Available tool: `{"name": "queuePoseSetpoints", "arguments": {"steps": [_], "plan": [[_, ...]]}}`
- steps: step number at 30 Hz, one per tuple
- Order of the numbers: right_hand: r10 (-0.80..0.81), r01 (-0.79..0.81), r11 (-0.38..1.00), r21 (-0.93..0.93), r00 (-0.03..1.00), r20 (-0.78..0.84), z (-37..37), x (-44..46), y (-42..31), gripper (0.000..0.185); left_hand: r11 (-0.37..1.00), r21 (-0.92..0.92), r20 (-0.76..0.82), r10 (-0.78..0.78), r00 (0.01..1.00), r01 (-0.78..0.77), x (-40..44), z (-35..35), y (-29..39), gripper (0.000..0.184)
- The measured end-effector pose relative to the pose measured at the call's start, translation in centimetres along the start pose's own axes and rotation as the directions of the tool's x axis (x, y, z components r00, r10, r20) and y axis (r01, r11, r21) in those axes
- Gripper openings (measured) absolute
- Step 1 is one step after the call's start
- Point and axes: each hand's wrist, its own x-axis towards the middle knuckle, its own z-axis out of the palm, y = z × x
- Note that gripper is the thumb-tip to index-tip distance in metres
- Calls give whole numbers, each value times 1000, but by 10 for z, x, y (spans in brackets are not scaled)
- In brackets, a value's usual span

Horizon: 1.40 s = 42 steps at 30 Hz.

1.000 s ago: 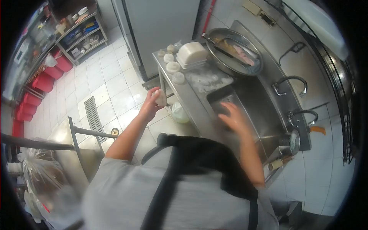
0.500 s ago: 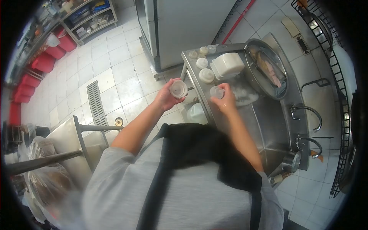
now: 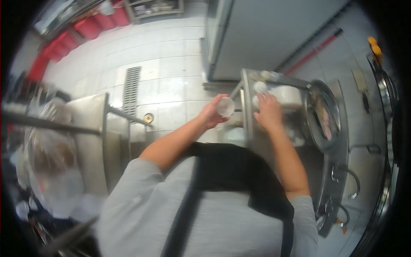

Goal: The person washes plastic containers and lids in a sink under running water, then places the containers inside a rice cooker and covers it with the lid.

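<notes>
My left hand (image 3: 214,112) is closed around a small clear plastic cup (image 3: 225,106), its round opening turned towards me, in front of the counter edge. My right hand (image 3: 270,113) reaches over the steel counter, thumb and fingers around a white round container (image 3: 256,102). The hand partly covers this container, and blur hides the exact contact. Just beyond stands another white round container (image 3: 259,87). A white rectangular tub (image 3: 287,97) lies right of my right hand. The small clear cup my right hand held before cannot be made out.
A large metal bowl (image 3: 311,128) with food inside sits at the counter's back. Two taps, one curved spout (image 3: 354,183) nearest, stand along the sink. At left is a steel table (image 3: 87,112) beside plastic-wrapped goods (image 3: 53,152). A floor drain (image 3: 132,90) lies ahead.
My right hand has moved forward from the counter's front edge, where it held a small clear cup, to the white containers. My left hand keeps its cup. The view has turned.
</notes>
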Motion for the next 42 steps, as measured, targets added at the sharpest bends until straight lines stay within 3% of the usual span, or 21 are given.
{"name": "queuePoseSetpoints", "arguments": {"steps": [3,5,9,12,13,14,15,16,17,18,20,21,24,28,31,32,34,37,40,42], "plan": [[12,13,995,-94,964,266,2,12,-4,43,998,-36,24,51,998,-50,-16,-5,6,41],[-59,62,998,-1,956,287,9,10,-2,41,993,-72,50,93,994,-89,-24,-10,9,43],[-155,132,987,87,926,345,18,12,-2,39,983,-151,-48,96,994,-103,-31,-17,6,46],[-154,118,961,249,979,131,3,8,-4,45,983,-155,-34,98,995,-102,-29,-20,1,48],[-120,106,920,377,993,16,-2,10,-3,56,975,-195,2,111,994,-109,-28,-17,0,48],[-101,147,811,566,989,-112,-5,14,-5,57,966,-236,41,119,992,-106,-29,-14,2,49],[-53,154,751,642,983,-173,-10,16,-6,51,963,-249,11,114,993,-108,-26,-11,3,51],[64,49,485,873,994,-91,-25,11,-20,44,962,-256,69,111,991,-90,-23,-10,5,48],[100,109,325,940,984,-148,-24,11,-29,38,963,-258,97,104,990,-76,-21,-5,5,49],[88,234,75,969,967,-240,-8,15,-34,35,964,-259,121,101,988,-67,-22,1,6,51],[114,247,61,967,961,-252,2,11,-53,32,961,-267,163,118,979,-71,-26,15,8,54],[100,240,118,964,963,-252,16,9,-56,33,952,-298,180,129,975,-71,-26,20,7,55],[-60,314,605,732,935,-351,14,-10,-61,36,958,-278,261,143,955,-67,-25,26,5,56],[39,149,872,467,929,-368,6,-38,-21,41,962,-270,187,95,978,-42,-6,8,4,53],[109,-109,987,122,994,4,11,-69,12,46,965,-262,191,44,981,8,-8,8,5,51],[125,-143,970,197,987,100,15,-71,22,48,969,-243,180,7,984,38,-5,7,4,49],[127,-224,916,334,949,288,17,-70,33,53,980,-195,146,-11,989,40,0,5,0,45],[15,18,792,611,999,-49,9,-57,23,50,996,-84,95,-2,995,10,2,9,-8,38],[191,33,311,950,977,-96,11,-33,-7,39,995,-83,103,-42,994,51,1,16,-12,39],[219,200,114,973,950,-221,0,-20,-34,36,990,-126,154,-44,987,64,3,16,-14,41]]}}
